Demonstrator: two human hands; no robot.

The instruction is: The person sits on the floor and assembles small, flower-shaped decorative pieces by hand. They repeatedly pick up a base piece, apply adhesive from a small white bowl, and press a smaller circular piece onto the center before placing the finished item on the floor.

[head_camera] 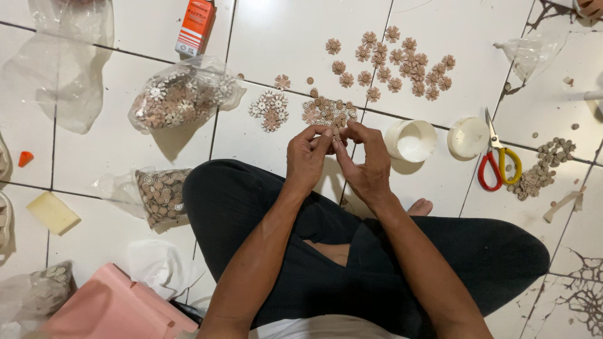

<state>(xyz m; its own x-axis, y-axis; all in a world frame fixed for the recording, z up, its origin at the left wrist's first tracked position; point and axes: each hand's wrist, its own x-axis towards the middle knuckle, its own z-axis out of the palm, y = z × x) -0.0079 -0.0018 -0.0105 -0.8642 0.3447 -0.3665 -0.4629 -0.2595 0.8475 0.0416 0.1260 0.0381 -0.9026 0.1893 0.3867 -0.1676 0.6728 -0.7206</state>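
Nearest the camera, above crossed legs in dark trousers [377,263], the left hand [306,157] and the right hand [367,164] meet fingertip to fingertip. Both pinch a small flower-shaped piece [337,133], held just over the white tiled floor [282,37]; the grip of each hand is closed on it, thumb against forefinger, though the piece itself is mostly hidden by the fingers. To do this well, I judge the fingertips should press evenly and stay low over the floor, so that a dropped part lands close by.

Just beyond the hands lies a loose heap of brown discs and flowers [328,112], with a paler cluster of flowers [269,110] beside it. On the right stand a white round tub [411,140] and its lid [468,137], then scissors with a red and a yellow handle [498,160]. On the left sit a clear bag of discs [160,196] and a fuller bag of flowers [182,94].

Farther off, finished brown flowers [396,63] spread over the tiles, and an orange box [196,26] lies at the top edge.
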